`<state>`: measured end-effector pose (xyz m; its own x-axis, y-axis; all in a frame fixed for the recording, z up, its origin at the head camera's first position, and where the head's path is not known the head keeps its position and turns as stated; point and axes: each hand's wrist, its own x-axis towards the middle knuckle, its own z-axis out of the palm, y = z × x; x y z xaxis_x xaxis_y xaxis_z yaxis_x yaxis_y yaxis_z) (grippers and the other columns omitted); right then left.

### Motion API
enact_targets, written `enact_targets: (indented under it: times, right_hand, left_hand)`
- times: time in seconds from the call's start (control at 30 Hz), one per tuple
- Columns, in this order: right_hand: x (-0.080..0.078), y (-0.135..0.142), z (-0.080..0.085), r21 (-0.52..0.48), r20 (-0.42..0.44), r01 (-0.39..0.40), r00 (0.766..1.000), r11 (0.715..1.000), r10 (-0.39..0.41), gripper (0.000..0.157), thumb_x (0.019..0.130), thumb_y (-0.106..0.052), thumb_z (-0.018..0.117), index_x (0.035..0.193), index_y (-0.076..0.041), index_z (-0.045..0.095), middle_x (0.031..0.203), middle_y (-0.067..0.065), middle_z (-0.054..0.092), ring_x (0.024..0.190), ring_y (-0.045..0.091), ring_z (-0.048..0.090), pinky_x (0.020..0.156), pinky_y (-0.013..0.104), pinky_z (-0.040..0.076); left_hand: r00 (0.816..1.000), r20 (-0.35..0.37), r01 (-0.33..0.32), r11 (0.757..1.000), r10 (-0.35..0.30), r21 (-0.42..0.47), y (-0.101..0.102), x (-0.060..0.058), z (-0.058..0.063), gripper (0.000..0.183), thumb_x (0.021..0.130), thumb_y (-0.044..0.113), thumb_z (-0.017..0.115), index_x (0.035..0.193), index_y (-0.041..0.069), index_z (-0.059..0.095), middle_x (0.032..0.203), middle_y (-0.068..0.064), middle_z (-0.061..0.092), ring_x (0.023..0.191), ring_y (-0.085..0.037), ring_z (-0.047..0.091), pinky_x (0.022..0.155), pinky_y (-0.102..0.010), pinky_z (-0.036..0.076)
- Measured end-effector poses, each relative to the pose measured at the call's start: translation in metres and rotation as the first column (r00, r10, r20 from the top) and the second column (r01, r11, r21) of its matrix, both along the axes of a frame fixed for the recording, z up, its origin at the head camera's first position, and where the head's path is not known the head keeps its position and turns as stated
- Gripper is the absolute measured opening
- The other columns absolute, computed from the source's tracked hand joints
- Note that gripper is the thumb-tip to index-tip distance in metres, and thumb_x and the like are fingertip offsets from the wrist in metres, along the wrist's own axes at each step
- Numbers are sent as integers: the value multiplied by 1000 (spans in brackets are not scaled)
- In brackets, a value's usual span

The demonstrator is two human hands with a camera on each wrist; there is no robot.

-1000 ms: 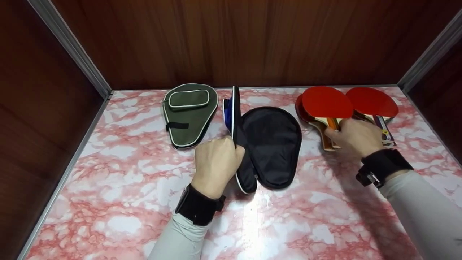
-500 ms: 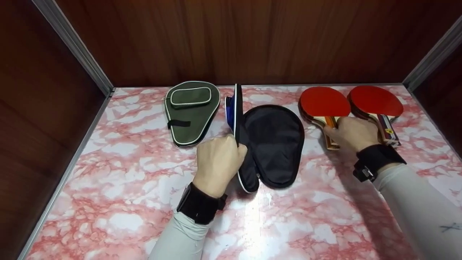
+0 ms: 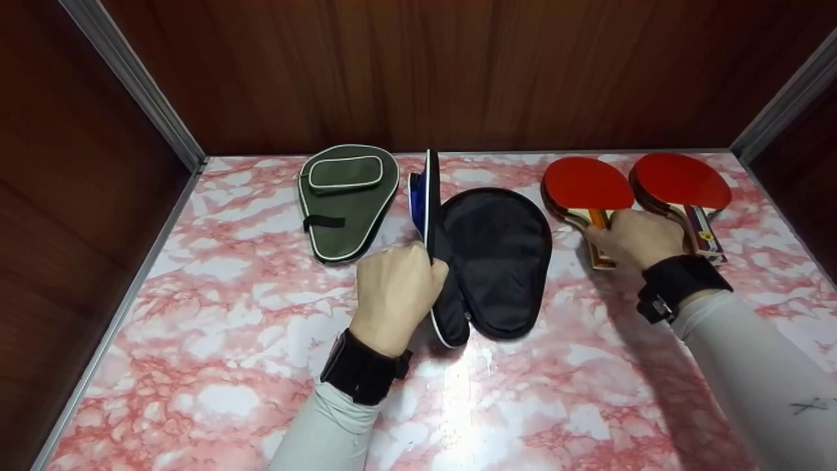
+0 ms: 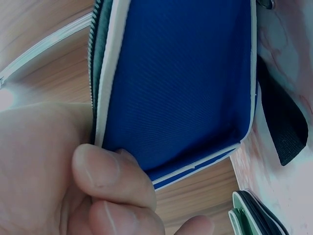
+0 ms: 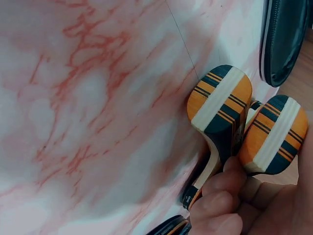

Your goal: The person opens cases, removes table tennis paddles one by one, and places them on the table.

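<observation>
My left hand (image 3: pixel 395 288) grips the upright half of an opened table tennis bat case (image 3: pixel 433 203), its black inside facing right. In the left wrist view, fingers curl over the edge of the blue outer side (image 4: pixel 181 83). The case's other half (image 3: pixel 500 261) lies flat, black lining up. On the right, my right hand (image 3: pixel 644 242) holds a red table tennis bat (image 3: pixel 588 183) by its handle, over another bat. In the right wrist view the held handle (image 5: pixel 279 132) shows its striped end beside the lower bat's handle (image 5: pixel 220 103).
A green zipped bat case (image 3: pixel 346 226) with a front pocket lies at the back left. More red bats (image 3: pixel 683 180) lie at the back right, beside the held one. Wooden panels (image 3: pixel 458 72) wall in the marbled table (image 3: pixel 229 353) at the back and sides.
My right hand has shifted slightly left, and the held bat now lines up over the one beneath it. My left hand keeps the case half upright. The view has shifted slightly.
</observation>
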<state>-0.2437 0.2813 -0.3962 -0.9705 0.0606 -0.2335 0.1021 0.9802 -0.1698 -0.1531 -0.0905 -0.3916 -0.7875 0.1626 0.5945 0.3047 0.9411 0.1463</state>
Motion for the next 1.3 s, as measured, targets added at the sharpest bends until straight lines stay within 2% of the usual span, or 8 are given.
enact_targets:
  times: [0.33, 0.63, 0.8, 0.9, 1.0, 1.13, 1.23, 1.3]
  right_hand:
    - [3, -2, 2, -5, 3, -12, 1000, 1000, 12, 51, 105, -51, 58, 90, -3, 66, 77, 14, 60, 73, 37, 60, 64, 50, 43]
    - [4, -2, 1, 4, 11, -2, 1000, 1000, 2, 52, 105, -49, 62, 86, -2, 69, 74, 13, 59, 71, 36, 59, 65, 49, 42]
    - [7, -2, 2, -18, 4, -8, 1000, 1000, 9, 61, 105, -62, 59, 80, -6, 67, 70, 11, 60, 67, 34, 59, 65, 48, 41]
    - [15, 1, 1, -38, -63, -7, 998, 999, 5, 74, 102, -77, 55, 78, -8, 66, 67, 10, 59, 65, 34, 59, 64, 48, 40]
    - [26, 4, -1, -50, -184, 1, 983, 999, -11, 79, 99, -84, 52, 76, -10, 65, 64, 9, 56, 63, 33, 58, 61, 48, 38]
    - [44, 6, -2, -61, -323, -10, 946, 998, -10, 72, 102, -76, 57, 84, -7, 67, 66, 9, 59, 66, 35, 60, 58, 49, 39]
    - [57, 5, 0, -55, -408, -45, 913, 997, 19, 63, 106, -65, 63, 96, -3, 69, 71, 11, 64, 68, 38, 63, 56, 51, 42]
    - [67, 4, 0, -48, -460, -74, 887, 996, 44, 58, 106, -59, 66, 98, -2, 70, 71, 11, 65, 67, 38, 62, 54, 50, 41]
  left_hand:
    - [999, -36, -1, 1000, 1, -1, 1, 0, -1, 27, 79, 19, 78, 58, 11, 64, 55, -9, 63, 50, -34, 64, 44, -46, 45]
    - [1000, -27, -13, 1000, 13, -10, 3, 0, 0, 26, 80, 21, 78, 59, 10, 66, 56, -9, 63, 51, -34, 65, 45, -46, 46]
    - [1000, -19, -6, 1000, 6, 3, 1, 0, 0, 27, 81, 21, 78, 59, 11, 65, 56, -9, 63, 51, -34, 65, 45, -47, 46]
    - [1000, -26, 4, 1000, -4, 18, 4, 0, 1, 29, 86, 23, 78, 62, 10, 66, 57, -9, 64, 52, -36, 65, 45, -48, 45]
    - [1000, -29, 12, 999, -11, 35, 8, 1, 1, 35, 94, 30, 78, 67, 10, 68, 58, -10, 64, 52, -37, 65, 46, -49, 45]
    - [1000, -10, 20, 998, -20, 52, 16, 3, 0, 40, 99, 38, 77, 75, 8, 68, 58, -10, 64, 52, -37, 65, 46, -49, 46]
    - [999, 4, 35, 998, -36, 59, 24, 5, 0, 36, 98, 37, 78, 80, 7, 68, 59, -12, 66, 53, -37, 67, 47, -50, 47]
    - [999, 10, 50, 997, -51, 54, 32, 5, 0, 34, 97, 36, 78, 83, 7, 69, 61, -13, 67, 53, -37, 68, 47, -50, 49]
